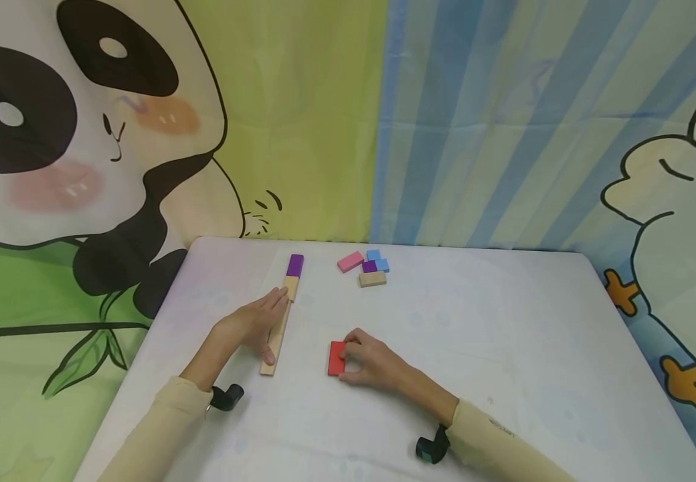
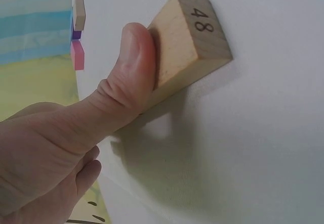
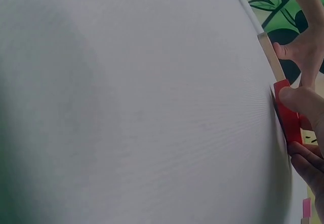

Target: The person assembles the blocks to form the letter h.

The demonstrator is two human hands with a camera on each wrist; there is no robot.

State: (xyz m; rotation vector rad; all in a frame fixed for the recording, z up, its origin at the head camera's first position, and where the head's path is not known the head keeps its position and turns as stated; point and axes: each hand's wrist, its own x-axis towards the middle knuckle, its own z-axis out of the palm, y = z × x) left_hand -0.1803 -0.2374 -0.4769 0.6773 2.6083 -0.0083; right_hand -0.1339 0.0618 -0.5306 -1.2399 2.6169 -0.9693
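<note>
- Right hand (image 1: 375, 361): narrow grip, thumb and fingers pinching a red rectangular block (image 1: 336, 359) at its right side; whether the block touches the tabletop cannot be told.
- Left hand (image 1: 257, 325): spread wide, thumb and fingers touching a row of natural-wood blocks (image 1: 268, 369), left of the right-hand grip and apart from the red block.
- Obstruction: the left hand covers part of the row; its near end, marked "48", shows beside the thumb.
- Beyond the left fingertips: a purple block (image 1: 295, 265) at the row's far end.
- Well beyond the right-hand grip: a cluster of a pink block (image 1: 351, 262), light-blue blocks (image 1: 382, 265), a dark-purple block (image 1: 369, 266) and a loose wooden block (image 1: 373, 279).
- Beneath both hands: a white tabletop (image 1: 474, 321).
- Behind the tabletop: a panda-printed backdrop (image 1: 306, 120).
</note>
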